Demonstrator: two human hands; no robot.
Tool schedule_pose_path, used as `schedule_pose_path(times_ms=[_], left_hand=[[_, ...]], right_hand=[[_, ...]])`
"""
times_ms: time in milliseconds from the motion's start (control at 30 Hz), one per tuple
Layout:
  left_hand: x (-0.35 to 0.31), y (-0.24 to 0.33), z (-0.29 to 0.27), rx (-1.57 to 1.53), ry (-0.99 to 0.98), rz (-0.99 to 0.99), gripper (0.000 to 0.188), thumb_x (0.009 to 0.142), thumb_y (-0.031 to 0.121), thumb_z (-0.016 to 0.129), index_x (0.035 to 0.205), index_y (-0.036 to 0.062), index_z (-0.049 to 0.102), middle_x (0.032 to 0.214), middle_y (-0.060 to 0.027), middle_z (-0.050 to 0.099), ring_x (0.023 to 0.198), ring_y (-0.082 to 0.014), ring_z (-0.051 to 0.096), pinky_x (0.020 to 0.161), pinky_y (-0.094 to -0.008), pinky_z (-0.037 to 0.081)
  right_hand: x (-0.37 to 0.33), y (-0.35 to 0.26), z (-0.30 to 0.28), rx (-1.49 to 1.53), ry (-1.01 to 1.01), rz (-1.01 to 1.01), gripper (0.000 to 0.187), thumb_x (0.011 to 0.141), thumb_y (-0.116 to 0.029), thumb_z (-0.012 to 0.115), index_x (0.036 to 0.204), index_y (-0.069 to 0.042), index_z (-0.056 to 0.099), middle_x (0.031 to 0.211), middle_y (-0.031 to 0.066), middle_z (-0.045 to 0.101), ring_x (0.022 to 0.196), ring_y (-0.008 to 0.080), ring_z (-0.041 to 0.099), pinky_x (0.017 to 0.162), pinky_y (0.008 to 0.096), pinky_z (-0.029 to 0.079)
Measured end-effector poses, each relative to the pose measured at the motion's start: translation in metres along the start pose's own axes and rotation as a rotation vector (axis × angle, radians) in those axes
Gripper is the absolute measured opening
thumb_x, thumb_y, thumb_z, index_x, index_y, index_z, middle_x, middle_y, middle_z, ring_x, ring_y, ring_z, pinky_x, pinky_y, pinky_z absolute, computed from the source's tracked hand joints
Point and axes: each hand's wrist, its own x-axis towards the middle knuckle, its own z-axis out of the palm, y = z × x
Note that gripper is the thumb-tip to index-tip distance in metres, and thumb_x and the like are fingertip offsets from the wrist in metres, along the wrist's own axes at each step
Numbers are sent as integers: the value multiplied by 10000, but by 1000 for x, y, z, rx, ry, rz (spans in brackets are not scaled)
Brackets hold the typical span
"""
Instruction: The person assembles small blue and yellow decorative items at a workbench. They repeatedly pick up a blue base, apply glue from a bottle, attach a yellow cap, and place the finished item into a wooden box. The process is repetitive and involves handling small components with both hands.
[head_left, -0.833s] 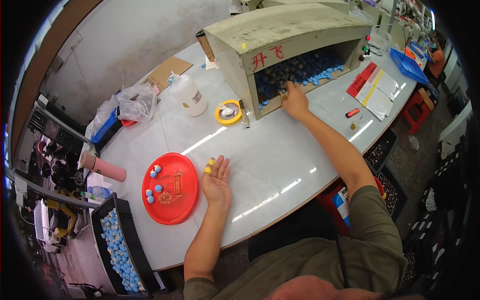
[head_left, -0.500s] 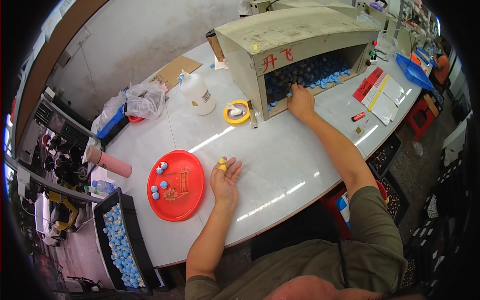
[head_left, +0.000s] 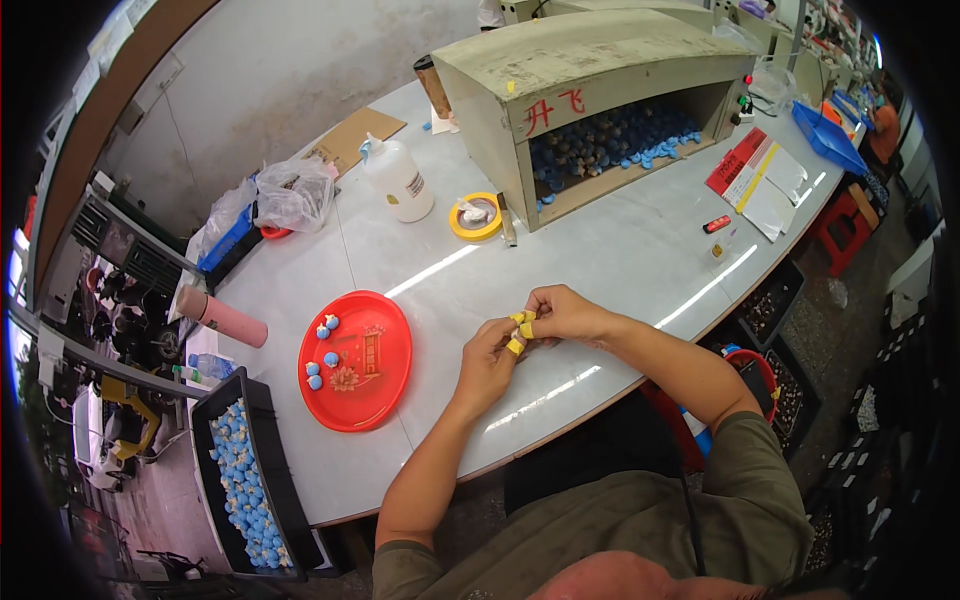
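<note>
My left hand [head_left: 485, 368] and my right hand [head_left: 566, 316] meet above the middle of the table, fingertips pinched together. Yellow tape wraps several fingertips. Something small seems to sit between the fingers, but they hide most of it. Left of my hands lies a round red tray [head_left: 390, 398] bearing several small blue-and-white pieces [head_left: 331, 359]. Beyond my hands stands a cream metal box [head_left: 480, 150] with an open front. Heaped inside it are many small blue pieces [head_left: 640, 135].
A black bin [head_left: 262, 400] of blue pieces stands beside the table's left edge. On the table are a pink bottle [head_left: 232, 324], a white squeeze bottle [head_left: 398, 182], a yellow tape roll [head_left: 462, 226], a red marker-like object [head_left: 716, 224] and a printed packet [head_left: 760, 190].
My right hand has left the box opening and come back toward me to meet the left hand. My left hand has moved right and slightly up, away from the tray.
</note>
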Motion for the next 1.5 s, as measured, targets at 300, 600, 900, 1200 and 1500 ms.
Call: schedule_pose_path(times_ms=[300, 600, 900, 1200, 1500], left_hand=[[3, 22, -12, -336, 181, -380, 285, 949, 69, 649, 1210, -20, 575, 1009, -82, 673, 892, -163, 698, 750, -207, 557], [6, 24, -4, -569, 184, -529, 284, 965, 54, 622, 1230, -27, 560, 1102, -116, 662, 1008, -217, 693, 789, -211, 592], [6, 29, -11, -450, 26, -590, 332, 935, 68, 658, 1239, -30, 570, 1116, -121, 692, 991, -185, 698, 788, -213, 561], [5, 25, -12, -423, -93, -590, 299, 917, 67, 693, 1187, -31, 611, 1075, -107, 706, 927, -164, 711, 723, -217, 556], [3, 23, -11, -368, -176, -586, 344, 921, 66, 693, 1225, -73, 611, 1057, -124, 707, 936, -174, 712, 783, -250, 574]], right_hand=[[-67, 24, -55, -276, 927, -497, 246, 876, -75, 715, 1081, -18, 593, 833, 3, 557, 733, 69, 510, 662, 226, 451], [-137, 53, -201, -1062, 1613, 16, 509, 821, -316, 730, 1202, -25, 558, 1255, 166, 549, 1169, 340, 520, 998, 464, 382], [-79, 22, -95, -400, 763, -566, 276, 892, -52, 680, 1136, 26, 578, 965, 71, 661, 855, 106, 623, 735, 238, 491], [-60, 22, 11, -395, 382, -806, 329, 797, -68, 716, 1105, 4, 623, 876, 136, 671, 695, 238, 645, 628, 337, 510], [-60, 34, 16, -534, 403, -982, 227, 779, -41, 687, 979, 33, 609, 731, 157, 641, 593, 299, 608, 547, 364, 467]])
